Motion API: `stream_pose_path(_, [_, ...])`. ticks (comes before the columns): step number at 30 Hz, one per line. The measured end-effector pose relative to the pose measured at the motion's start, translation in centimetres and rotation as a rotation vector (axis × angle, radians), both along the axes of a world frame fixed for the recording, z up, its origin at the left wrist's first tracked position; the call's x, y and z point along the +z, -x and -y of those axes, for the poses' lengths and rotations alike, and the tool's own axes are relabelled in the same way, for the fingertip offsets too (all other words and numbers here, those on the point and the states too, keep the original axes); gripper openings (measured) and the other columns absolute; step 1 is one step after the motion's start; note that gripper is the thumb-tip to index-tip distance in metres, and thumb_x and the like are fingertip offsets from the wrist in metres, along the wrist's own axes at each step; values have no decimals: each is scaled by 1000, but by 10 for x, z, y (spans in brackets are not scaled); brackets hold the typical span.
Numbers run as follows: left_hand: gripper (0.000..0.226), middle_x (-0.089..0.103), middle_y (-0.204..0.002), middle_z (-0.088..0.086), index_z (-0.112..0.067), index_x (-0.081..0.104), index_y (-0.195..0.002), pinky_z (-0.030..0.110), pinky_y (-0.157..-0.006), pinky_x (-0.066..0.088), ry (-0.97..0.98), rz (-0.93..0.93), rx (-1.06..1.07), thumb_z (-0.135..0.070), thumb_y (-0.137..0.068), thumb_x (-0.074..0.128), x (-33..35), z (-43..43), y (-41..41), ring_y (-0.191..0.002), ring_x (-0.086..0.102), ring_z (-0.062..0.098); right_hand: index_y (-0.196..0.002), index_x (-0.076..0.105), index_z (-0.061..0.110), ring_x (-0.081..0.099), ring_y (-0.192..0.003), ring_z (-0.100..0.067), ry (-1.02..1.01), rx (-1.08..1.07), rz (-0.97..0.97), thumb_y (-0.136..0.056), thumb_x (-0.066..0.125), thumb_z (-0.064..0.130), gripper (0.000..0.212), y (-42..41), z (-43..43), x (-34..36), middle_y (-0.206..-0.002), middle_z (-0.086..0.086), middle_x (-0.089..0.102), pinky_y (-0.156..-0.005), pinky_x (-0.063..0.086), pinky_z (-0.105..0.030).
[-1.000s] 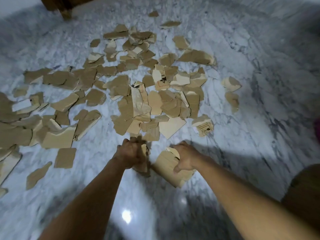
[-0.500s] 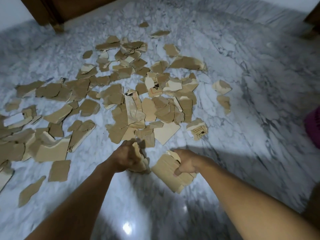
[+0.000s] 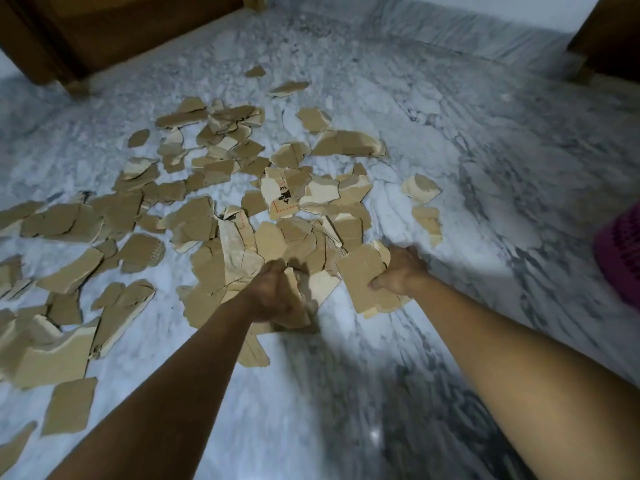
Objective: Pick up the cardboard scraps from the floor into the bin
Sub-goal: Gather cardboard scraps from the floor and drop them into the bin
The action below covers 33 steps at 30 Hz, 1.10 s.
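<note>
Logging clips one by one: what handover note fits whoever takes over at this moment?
Hands: left hand grips a bunch of scraps; right hand grips a larger cardboard piece.
Most cardboard scraps lie spread over the marble floor.
A pink perforated thing at the right edge is probably the bin.
Done: two handfuls gathered.
Left: drop them in, then collect the rest.

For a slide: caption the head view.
The left hand and right hand each grip scraps over marble floor; pink bin at right.

Torn brown cardboard scraps [image 3: 194, 223] — dozens, flat and overlapping — lie scattered across the marble floor [image 3: 450, 174].
</note>
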<state>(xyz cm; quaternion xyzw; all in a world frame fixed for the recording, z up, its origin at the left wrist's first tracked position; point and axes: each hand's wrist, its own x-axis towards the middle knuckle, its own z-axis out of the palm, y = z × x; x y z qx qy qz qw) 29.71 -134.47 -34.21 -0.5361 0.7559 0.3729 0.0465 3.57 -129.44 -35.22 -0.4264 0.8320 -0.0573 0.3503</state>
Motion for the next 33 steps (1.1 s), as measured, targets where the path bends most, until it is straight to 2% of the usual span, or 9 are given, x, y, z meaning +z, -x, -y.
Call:
stream_pose_path(3, [84,41,-143,17,-3,31,-147,31,-102,41,31,15,48,-26,-71,60,-11,-14,7,-132,42,32,-138,49,17,55,-123,-28,20,-20,36,-62,91,32,88,3,-1,-19,-134,-6,58,-99,50,-37])
stream_pose_path(10, [58,51,-121,19,1,43,-128,40,-87,48,111,43,42,-10,-77,69,-22,-24,5,-114,52,35,-148,31,14,55,-124,-31,-56,-55,82,-69,88,33,100,9,0,-26,-140,-11,53,-94,53,-39])
stream_pose_path(13, [61,61,-101,15,-14,38,-119,42,-71,56,48,36,140,-5,-70,71,-24,-26,1,-91,63,34,-153,22,16,50,-130,-33,-41,-111,126,-69,89,33,109,8,-9,-26,-146,-14,45,-96,53,-40])
stream_pose_path(16, [73,65,-102,11,-24,37,-132,34,-68,54,5,16,176,-6,-72,74,-16,-30,5,-89,64,27,-152,20,16,52,-128,-33,7,-129,163,-68,90,29,110,6,-20,-22,-143,-12,49,-94,53,-39])
stream_pose_path(19, [46,66,-99,7,-16,60,-122,18,-67,42,32,162,85,-18,-78,73,-2,-29,11,-97,64,25,-146,37,14,55,-125,-28,-26,-22,159,-65,92,30,99,6,-26,-13,-139,-8,54,-96,52,-35])
stream_pose_path(23, [9,64,-75,-1,-19,76,-86,15,-54,41,-7,150,112,-18,-77,76,12,-26,15,-81,63,17,-120,49,12,60,-112,-25,-128,57,185,-69,90,26,67,20,-34,9,-124,-6,61,-90,53,-34])
stream_pose_path(26, [18,68,-85,5,-10,72,-93,22,-61,48,-12,133,145,-18,-78,78,28,-17,21,-86,65,22,-109,47,14,59,-104,-23,-124,62,179,-71,89,23,57,43,-36,30,-115,-2,59,-87,51,-32])
stream_pose_path(31, [39,65,-111,13,-8,57,-120,31,-79,49,23,112,117,-22,-86,69,68,7,44,-98,59,26,-148,33,13,55,-122,-28,-37,27,129,-67,91,27,101,88,-28,77,-135,-9,56,-92,49,-30])
stream_pose_path(33, [44,63,-111,13,-7,52,-127,29,-80,45,49,82,83,-23,-88,67,91,15,65,-99,58,26,-148,38,15,56,-123,-27,6,8,123,-66,91,27,98,103,-25,96,-136,-8,56,-88,47,-27])
